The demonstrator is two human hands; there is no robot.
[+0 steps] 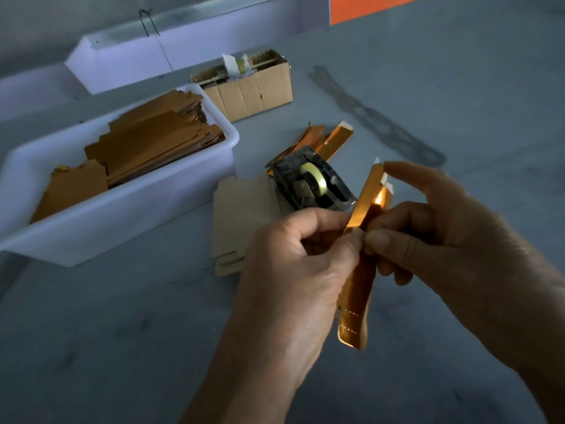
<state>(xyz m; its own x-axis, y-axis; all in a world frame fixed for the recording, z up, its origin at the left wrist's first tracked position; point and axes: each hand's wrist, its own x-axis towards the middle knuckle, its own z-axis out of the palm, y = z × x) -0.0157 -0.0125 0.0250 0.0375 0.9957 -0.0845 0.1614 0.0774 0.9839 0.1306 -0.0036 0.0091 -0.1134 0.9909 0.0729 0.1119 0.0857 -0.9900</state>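
A long, narrow gold-foil carton blank [362, 270], partly folded, stands nearly upright between both hands over the grey table. My left hand [293, 270] pinches it at mid-length with thumb and curled fingers. My right hand [443, 237] pinches the same spot from the right, its index finger stretched up to the blank's white-tipped top end. Just behind the hands sits a black tape dispenser [312, 185] with a pale yellow roll.
A white plastic tub [91, 228] at the left holds several stacked flat gold blanks. A flat blank [241, 215] lies under the dispenser, folded gold pieces [324, 139] lie behind it. A cardboard box [253, 90] and a white trough [128, 62] stand farther back.
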